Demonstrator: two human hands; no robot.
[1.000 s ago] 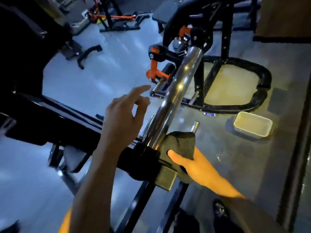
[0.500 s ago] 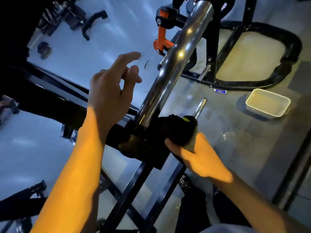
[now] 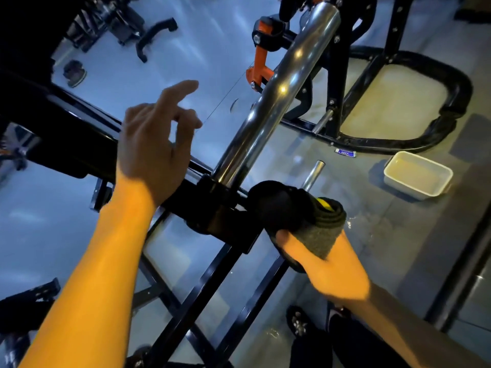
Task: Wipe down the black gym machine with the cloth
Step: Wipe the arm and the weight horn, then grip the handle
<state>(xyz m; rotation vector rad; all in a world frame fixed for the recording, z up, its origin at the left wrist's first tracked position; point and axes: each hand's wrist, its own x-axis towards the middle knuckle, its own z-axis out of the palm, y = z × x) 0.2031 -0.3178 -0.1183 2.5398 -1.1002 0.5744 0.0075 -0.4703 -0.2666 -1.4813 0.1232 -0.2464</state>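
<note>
The black gym machine runs across the left and centre as a dark beam with a black collar, from which a chrome sleeve rises to the upper right. My right hand grips a dark folded cloth and presses it against the right side of the collar, at the base of the chrome sleeve. My left hand hovers above the black beam with its fingers spread and holds nothing.
A white plastic tub stands on the floor at the right. Behind it lies the curved black base of another machine with orange parts. Black cross bars run below the collar. My shoe shows at the bottom.
My view has tilted down and closer to the collar. My right hand has shifted the cloth slightly up against the collar. The left hand stays raised and open.
</note>
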